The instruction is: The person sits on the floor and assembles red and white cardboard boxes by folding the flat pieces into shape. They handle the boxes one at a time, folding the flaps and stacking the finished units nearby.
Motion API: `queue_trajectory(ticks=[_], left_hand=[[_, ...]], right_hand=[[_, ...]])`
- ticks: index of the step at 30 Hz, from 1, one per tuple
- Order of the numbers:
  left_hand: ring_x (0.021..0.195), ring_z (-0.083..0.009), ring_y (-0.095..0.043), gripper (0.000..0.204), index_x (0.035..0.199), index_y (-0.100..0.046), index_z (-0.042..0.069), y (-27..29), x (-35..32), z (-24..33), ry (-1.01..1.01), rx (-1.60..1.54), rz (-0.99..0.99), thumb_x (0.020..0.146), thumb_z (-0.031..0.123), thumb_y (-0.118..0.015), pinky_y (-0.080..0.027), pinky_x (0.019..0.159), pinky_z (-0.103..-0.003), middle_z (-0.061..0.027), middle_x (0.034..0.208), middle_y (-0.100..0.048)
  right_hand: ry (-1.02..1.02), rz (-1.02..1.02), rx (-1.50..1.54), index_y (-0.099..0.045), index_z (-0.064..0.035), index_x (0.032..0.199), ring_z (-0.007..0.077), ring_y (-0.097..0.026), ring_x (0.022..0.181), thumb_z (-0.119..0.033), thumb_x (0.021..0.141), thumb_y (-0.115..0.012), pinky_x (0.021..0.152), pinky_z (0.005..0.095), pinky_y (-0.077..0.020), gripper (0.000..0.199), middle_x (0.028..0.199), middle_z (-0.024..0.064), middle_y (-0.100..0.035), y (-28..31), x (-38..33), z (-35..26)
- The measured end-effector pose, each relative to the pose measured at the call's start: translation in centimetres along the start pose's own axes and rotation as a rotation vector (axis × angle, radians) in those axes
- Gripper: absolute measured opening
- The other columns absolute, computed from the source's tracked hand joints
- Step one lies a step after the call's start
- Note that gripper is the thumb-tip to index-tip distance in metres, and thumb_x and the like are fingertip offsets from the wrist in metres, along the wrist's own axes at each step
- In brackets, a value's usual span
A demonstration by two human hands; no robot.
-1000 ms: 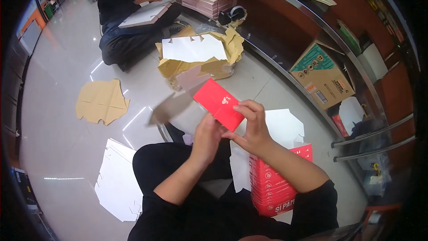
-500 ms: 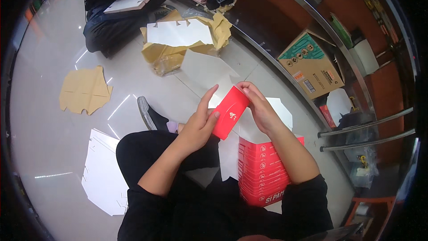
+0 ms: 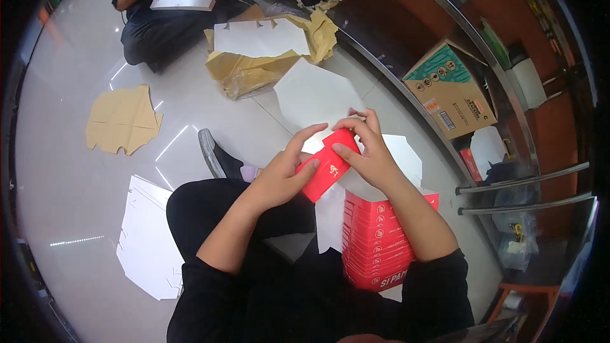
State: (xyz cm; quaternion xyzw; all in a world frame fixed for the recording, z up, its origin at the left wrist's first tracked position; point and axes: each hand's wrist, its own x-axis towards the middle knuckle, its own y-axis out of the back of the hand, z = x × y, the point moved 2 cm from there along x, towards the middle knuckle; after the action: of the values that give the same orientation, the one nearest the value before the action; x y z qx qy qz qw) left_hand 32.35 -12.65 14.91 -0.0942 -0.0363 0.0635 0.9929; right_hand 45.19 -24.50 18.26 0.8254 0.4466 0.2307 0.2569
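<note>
"Red card: where is it, and who has it?"

"Raised between the person's two hands, up and left of the red stack. The left hand is partly closed, thumb on the red face, fingers bent at the card's edge. The right hand is partly closed on the upper end, thumb pressed on the face, fingers curled over the top."

"Markings on the card?"

"One small pale emblem near the middle. Too small to make out in detail. A white sheet shows directly behind; whether it is joined to the card, I cannot tell."

"And the stack?"

"Bold white capitals along the bottom, finer white lines above, and a round white mark repeated up the layers."

"Any other print?"

"The carton, on the right by the shelf: black lettering, an orange patch, a barcode label, and round symbols on a teal band."

"Unmarked items?"

"White blanks, on the floor to the left, show slots and no visible print. Brown paper lies beyond them. White sheets sit in torn brown wrapping ahead."
</note>
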Motion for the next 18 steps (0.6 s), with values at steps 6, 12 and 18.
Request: queue_trajectory(ticks=[6, 12, 18], left_hand=[[0.075, -0.0088, -0.055, 0.056, 0.134, -0.019, 0.009, -0.6, 0.2, 0.3, -0.015, 0.103, -0.024, 0.084, 0.000, -0.043, -0.044, 0.065, -0.022, -0.0105, 0.088, -0.058], [0.078, -0.0137, -0.058, 0.059, 0.134, -0.022, 0.010, 0.3, -0.5, 0.3, 0.041, -0.040, -0.004, 0.082, 0.000, -0.046, -0.044, 0.069, -0.024, -0.0113, 0.089, -0.059], [0.069, -0.0103, -0.054, 0.056, 0.131, -0.024, 0.002, 0.4, -0.5, 1.7, -0.020, 0.249, 0.106, 0.083, 0.008, -0.051, -0.042, 0.063, -0.021, -0.0063, 0.075, -0.057]], right_hand=[[0.063, 0.301, -0.197, -0.054, -0.0048, 0.100, 0.0330, -0.043, 0.105, -0.015, 0.076, -0.062, 0.087, 0.0368, -0.0366, 0.027, 0.113, 0.0184, -0.035, -0.3, -0.3, 0.1], [0.136, 0.006, -0.093, -0.058, -0.0108, 0.097, 0.0271, -0.045, 0.091, -0.013, 0.075, -0.062, 0.081, 0.0350, -0.0379, 0.023, 0.113, 0.0160, -0.036, -0.7, -0.2, -0.9], [0.040, -0.063, 0.017, -0.054, -0.0090, 0.092, 0.0289, -0.042, 0.094, -0.013, 0.078, -0.056, 0.085, 0.0366, -0.0351, 0.014, 0.111, 0.0170, -0.036, -1.0, -0.5, -0.8]])
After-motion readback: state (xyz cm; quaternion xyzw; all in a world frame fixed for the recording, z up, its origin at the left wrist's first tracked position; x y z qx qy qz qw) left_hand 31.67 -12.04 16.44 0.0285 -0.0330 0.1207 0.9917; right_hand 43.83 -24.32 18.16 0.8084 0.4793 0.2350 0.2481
